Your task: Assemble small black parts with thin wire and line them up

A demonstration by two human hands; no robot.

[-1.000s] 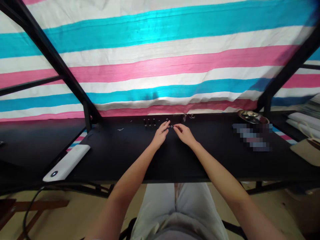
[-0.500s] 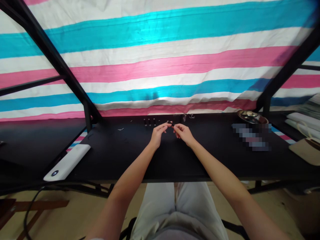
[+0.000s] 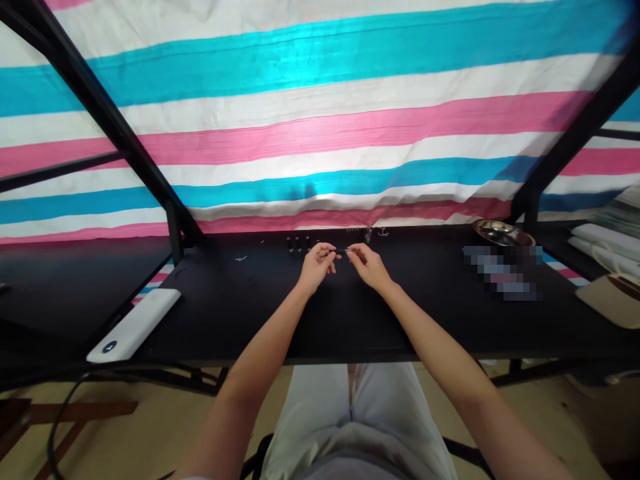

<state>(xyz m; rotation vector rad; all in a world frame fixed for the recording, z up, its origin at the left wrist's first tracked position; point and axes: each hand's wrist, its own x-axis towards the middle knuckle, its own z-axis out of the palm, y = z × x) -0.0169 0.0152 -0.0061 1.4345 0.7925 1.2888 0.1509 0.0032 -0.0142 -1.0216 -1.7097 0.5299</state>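
A small, slim dark stick-like piece (image 3: 341, 251) spans the gap between my hands above the back part of the black table (image 3: 225, 307). My left hand (image 3: 317, 265) pinches its left end, fingers closed. The other end is between the thumb and fingertips of my right hand (image 3: 369, 263); a lighter bit shows there. The piece is too small to name. Just beyond my left hand stand three short dark pieces (image 3: 299, 245) with pale tips, in a row. More tiny dark pieces (image 3: 369, 235) and a curled white scrap (image 3: 383, 232) lie behind my right hand.
Thin white scraps (image 3: 241, 258) lie left of my hands. A long white case (image 3: 135, 325) with a round dial rests at the table's left edge. At right are a shiny metal dish (image 3: 503, 233), a pixelated item (image 3: 503, 273) and a beige bag-like thing (image 3: 610, 300). Striped sheeting (image 3: 320, 133) hangs behind.
The dark piece now shows as a level line between my hands; before, it looked shorter and tilted. My fingers have shifted slightly around it. Both arms stay nearly in place.
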